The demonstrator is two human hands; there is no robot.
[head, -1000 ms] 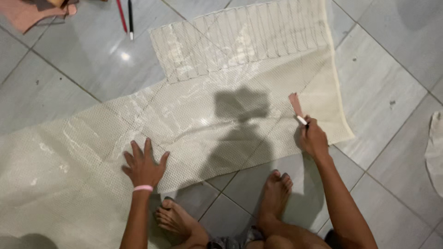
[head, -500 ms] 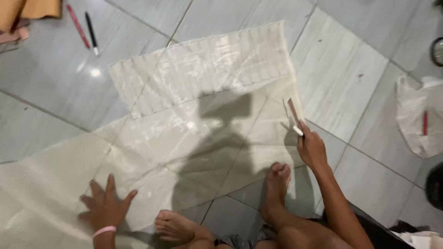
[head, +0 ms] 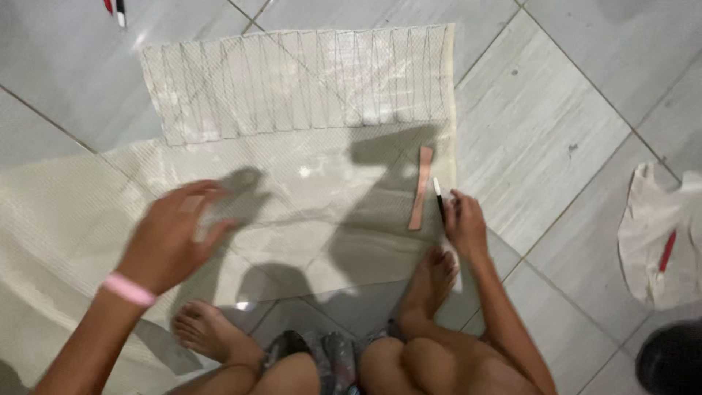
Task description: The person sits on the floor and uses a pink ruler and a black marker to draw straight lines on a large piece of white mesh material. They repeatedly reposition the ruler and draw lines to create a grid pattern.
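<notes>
A large cream sheet (head: 292, 183) lies flat on the tiled floor, its far part covered with drawn pen lines. My right hand (head: 463, 225) rests on the sheet's right edge and grips a black-and-white pen (head: 439, 199). Just left of the pen lies a narrow tan strip (head: 420, 187). My left hand (head: 172, 238) hovers blurred above the sheet's left half, fingers spread, holding nothing, with a pink band on the wrist. My bare feet sit at the sheet's near edge.
A red pen and a black pen (head: 115, 9) lie on the floor at the far left. At the right, a pale cut piece of cloth (head: 658, 241) carries a red pen (head: 667, 251). A dark object (head: 669, 362) sits at the bottom right corner.
My left hand has lifted off the sheet and swung up toward the middle. My right hand has stayed by the strip with the pen. The view has moved closer.
</notes>
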